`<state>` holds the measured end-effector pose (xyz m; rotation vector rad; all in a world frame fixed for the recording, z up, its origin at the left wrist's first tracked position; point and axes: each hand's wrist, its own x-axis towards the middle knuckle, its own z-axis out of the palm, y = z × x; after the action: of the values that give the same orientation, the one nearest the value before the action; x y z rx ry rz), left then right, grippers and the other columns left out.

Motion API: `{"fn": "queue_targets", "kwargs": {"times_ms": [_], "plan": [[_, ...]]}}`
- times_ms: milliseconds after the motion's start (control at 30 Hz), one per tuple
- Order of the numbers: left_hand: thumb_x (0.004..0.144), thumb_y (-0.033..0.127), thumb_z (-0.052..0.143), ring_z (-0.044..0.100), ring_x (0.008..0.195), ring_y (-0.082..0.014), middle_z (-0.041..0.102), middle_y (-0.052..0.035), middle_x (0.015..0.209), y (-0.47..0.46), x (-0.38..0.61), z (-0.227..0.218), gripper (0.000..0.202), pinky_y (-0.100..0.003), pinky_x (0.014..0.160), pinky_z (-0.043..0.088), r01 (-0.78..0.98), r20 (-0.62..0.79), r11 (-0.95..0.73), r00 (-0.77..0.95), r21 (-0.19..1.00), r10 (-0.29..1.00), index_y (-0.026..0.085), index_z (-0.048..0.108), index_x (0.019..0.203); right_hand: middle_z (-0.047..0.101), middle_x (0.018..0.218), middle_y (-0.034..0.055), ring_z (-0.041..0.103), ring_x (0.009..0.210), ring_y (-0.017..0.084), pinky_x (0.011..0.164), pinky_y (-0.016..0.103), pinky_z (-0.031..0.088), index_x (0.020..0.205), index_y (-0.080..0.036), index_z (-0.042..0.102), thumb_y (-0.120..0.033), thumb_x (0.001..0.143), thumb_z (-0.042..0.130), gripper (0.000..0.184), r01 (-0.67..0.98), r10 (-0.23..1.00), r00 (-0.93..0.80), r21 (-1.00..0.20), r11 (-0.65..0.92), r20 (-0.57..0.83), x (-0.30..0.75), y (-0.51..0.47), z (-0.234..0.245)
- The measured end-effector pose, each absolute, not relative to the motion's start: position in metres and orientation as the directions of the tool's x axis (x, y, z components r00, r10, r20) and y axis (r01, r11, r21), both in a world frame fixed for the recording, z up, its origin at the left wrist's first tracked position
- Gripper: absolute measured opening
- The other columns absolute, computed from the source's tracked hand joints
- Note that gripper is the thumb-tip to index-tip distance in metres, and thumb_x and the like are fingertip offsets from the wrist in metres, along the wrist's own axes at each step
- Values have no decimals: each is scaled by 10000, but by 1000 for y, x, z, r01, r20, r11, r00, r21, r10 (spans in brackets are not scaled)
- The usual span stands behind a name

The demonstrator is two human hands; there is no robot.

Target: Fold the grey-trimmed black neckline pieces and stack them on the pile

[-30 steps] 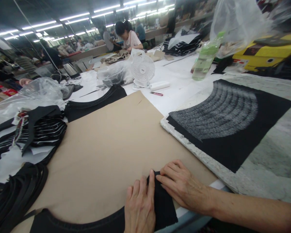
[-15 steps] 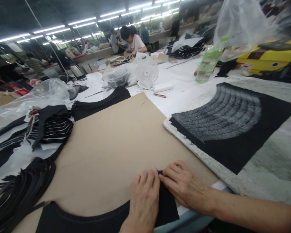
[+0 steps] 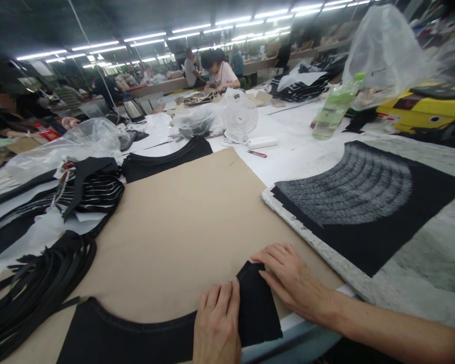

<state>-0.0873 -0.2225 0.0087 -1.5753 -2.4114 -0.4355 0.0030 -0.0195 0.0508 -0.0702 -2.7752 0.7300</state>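
A curved piece of black fabric (image 3: 129, 336) lies along the near edge of a large tan paper sheet (image 3: 182, 222). My left hand (image 3: 217, 323) lies flat on the fabric, fingers stretched out and together. My right hand (image 3: 290, 278) rests with its fingers flat on the fabric's right end, near its upper corner. Neither hand grips anything.
A grey board (image 3: 420, 253) with a chalk-marked black cloth (image 3: 364, 197) lies to the right. Black strips (image 3: 30, 288) and striped pieces (image 3: 87, 194) pile up on the left. Farther back stand a small white fan (image 3: 240, 117), a green bottle (image 3: 335, 106), plastic bags and other workers.
My left hand has slid back toward me along the fabric, uncovering its upper corner. The right hand stays on the fabric's right end. The view has tilted slightly.
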Motion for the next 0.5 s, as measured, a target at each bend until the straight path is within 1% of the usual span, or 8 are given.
{"fn": "queue_targets", "kwargs": {"times_ms": [33,100,167,200,300,400,467,500], "plan": [[789,-7,417,547,973,-227,639,-103,1114,-223,-86,7,539,-366,837,429,928,360,364,-368,84,857,110,535,1302,602,1030,85,518,954,223,858,385,330,1154,-185,565,-76,901,450,299,-48,84,-962,-464,885,260,2,-21,51],[794,1,422,537,986,-221,639,-91,1128,-223,-86,5,523,-353,856,407,941,391,335,-325,43,861,91,534,1297,600,1068,91,517,973,228,875,400,323,1209,-193,554,-73,897,451,350,-109,-4,-967,-398,911,257,0,-24,48],[820,14,404,534,980,-215,648,-73,1110,-222,-87,5,475,-346,862,392,941,440,335,-318,41,839,88,560,1263,606,1089,92,525,981,232,895,413,319,1229,-187,553,-78,875,487,376,-154,-79,-970,-336,929,228,-3,-27,44],[836,20,392,535,972,-213,654,-65,1095,-221,-88,7,451,-345,860,390,938,460,344,-326,47,826,88,574,1243,612,1090,90,532,979,231,902,417,320,1227,-185,558,-78,864,500,383,-163,-97,-972,-314,935,216,-4,-28,42],[881,40,359,544,933,-204,663,-54,1055,-219,-88,14,410,-343,834,404,923,464,379,-364,63,808,81,589,1218,627,1079,80,556,970,220,891,403,348,1232,-204,573,-64,852,478,415,-170,-111,-971,-286,943,211,-6,-27,38],[923,110,372,558,866,-187,663,-47,998,-219,-84,20,361,-323,784,439,911,471,410,-385,55,793,82,594,1206,638,1073,69,581,971,197,832,343,400,1261,-237,573,-89,881,429,432,-172,-91,-956,-282,944,280,-3,-20,27],[923,143,422,557,802,-162,658,-32,962,-218,-82,20,334,-303,750,459,910,459,414,-379,27,804,85,591,1205,650,1066,57,602,958,194,778,316,427,1242,-263,596,-190,912,446,370,-176,-72,-924,-253,951,375,-2,-11,9],[916,160,458,554,773,-153,656,-24,927,-218,-82,18,322,-294,713,464,909,446,416,-383,25,809,87,592,1199,658,1062,48,612,945,202,749,318,433,1229,-290,612,-243,912,449,360,-202,-89,-903,-231,952,420,-3,-7,-3]]}}
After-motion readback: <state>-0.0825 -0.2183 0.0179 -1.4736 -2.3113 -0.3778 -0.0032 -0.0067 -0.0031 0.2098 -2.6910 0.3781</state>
